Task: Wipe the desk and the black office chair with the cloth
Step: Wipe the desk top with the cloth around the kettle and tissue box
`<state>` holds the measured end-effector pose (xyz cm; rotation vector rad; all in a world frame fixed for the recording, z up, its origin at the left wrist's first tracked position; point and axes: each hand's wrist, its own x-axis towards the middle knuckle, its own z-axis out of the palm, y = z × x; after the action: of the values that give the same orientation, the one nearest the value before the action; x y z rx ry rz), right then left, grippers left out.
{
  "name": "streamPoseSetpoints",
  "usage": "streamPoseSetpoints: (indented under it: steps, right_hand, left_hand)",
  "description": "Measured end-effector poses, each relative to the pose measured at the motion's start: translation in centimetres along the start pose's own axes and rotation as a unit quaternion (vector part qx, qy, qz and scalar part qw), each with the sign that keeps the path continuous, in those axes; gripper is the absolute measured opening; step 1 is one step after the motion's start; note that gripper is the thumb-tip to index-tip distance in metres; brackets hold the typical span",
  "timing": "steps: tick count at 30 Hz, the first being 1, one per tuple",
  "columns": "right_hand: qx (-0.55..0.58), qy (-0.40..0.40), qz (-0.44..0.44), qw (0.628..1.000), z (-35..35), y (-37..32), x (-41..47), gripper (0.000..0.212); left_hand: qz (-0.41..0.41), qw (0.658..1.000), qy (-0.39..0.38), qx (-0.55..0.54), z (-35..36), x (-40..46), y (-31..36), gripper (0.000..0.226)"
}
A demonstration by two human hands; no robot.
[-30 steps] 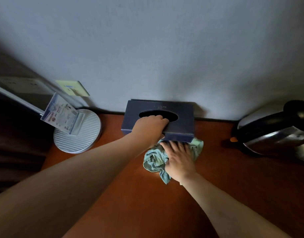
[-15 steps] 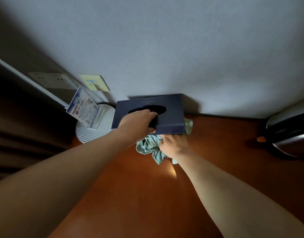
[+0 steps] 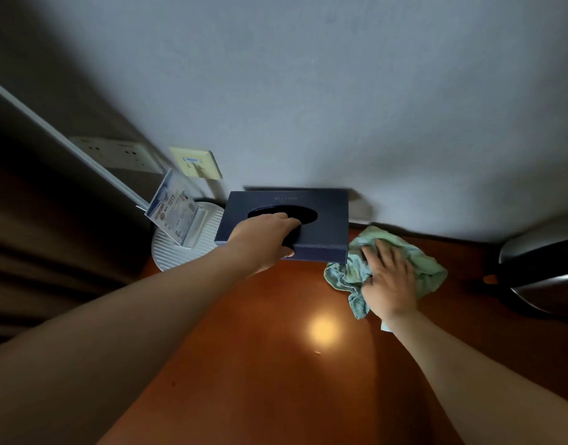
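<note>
Head view: we held the box (image 3: 285,226) lifted, fingers curled inside its opening by our left hand (image 3: 266,239); our right hand (image 3: 388,284), fingers spread flat, had slid the cloth (image 3: 414,261) rightward from beneath it, so that patch of desk (image 3: 276,364) seemed wiped.

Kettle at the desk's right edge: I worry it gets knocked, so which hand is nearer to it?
Right. The right hand presses the cloth just left of the kettle, not touching it. The left hand grips the tissue box, farther left.

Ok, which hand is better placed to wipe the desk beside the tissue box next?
Probably the right hand: it already presses flat on the green cloth on the desk. The left hand is busy gripping the tissue box.
</note>
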<state>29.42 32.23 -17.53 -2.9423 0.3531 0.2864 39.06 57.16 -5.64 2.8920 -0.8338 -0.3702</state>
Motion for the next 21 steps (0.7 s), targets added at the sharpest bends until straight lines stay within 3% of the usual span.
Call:
streamPoseSetpoints:
  steps: [5,9,12,14,17,19,21]
  right_hand:
    - [0.035,-0.055,-0.087,0.994,1.1,-7.9,3.1,0.086]
    - [0.087,-0.243,-0.057,0.964,1.2,-12.1,4.6,0.057]
    - [0.088,-0.220,-0.035,0.971,0.0,-12.1,4.8,0.042]
    - [0.144,-0.161,-0.037,0.976,0.9,-10.3,4.4,0.054]
    - [0.081,-0.079,-0.106,0.988,-0.5,-6.6,3.4,0.065]
    - [0.036,-0.058,-0.135,0.988,-0.9,-2.6,2.7,0.072]
    - [0.025,-0.062,-0.103,0.992,-1.5,1.7,1.6,0.076]
  left_hand:
    - [0.001,1.000,-0.008,-0.029,-0.2,-1.2,-3.6,0.061]
    - [0.011,0.999,-0.002,-0.047,-0.1,-1.5,-4.6,0.065]
    - [0.015,0.999,-0.001,-0.043,0.0,-1.2,-4.1,0.066]
    - [0.017,0.999,-0.007,-0.033,0.2,-1.1,-3.3,0.066]
    - [0.023,1.000,-0.017,-0.008,0.8,-1.1,-1.8,0.065]
    - [0.023,1.000,-0.021,0.006,1.2,-1.1,-0.8,0.064]
    - [0.021,0.999,-0.028,0.022,1.6,-0.9,0.5,0.064]
